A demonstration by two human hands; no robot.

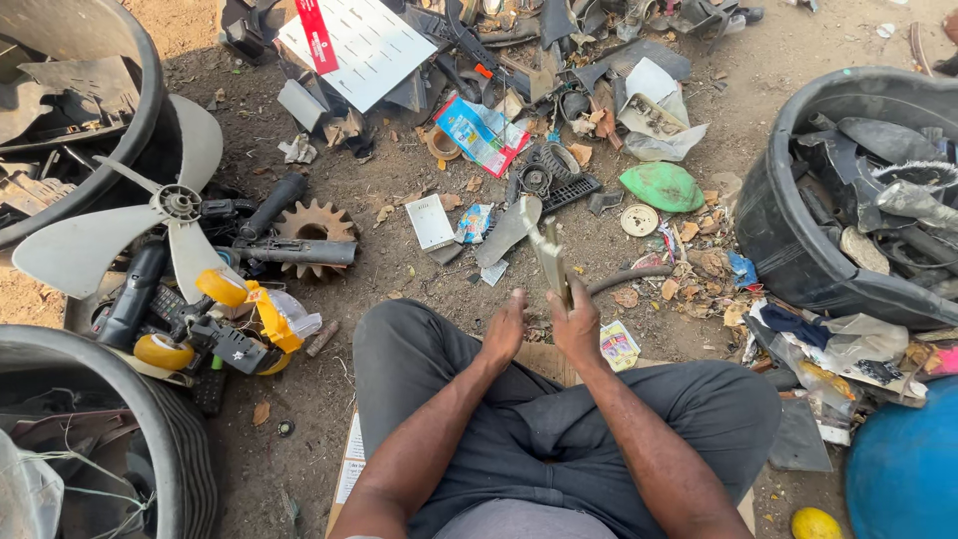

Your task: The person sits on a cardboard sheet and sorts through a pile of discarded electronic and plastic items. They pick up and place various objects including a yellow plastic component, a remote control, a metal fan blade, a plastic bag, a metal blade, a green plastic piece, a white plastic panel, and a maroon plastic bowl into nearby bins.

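Note:
I sit cross-legged on bare dirt in dark grey trousers. My right hand (579, 324) grips a thin, flat, pale piece of scrap (550, 260) that stands upright above my knees. My left hand (505, 327) is just to its left, fingers curled, close to the piece; whether it touches the piece is unclear. A curved dark hose (624, 278) lies on the ground just beyond my right hand.
Scrap litters the dirt ahead: a white fan blade (150, 215), a rusty gear (314, 225), a white perforated panel (364, 45), a green lid (662, 186). Black tubs of plastic scrap stand at right (778, 230) and upper left (130, 110). A tyre (150, 419) lies lower left.

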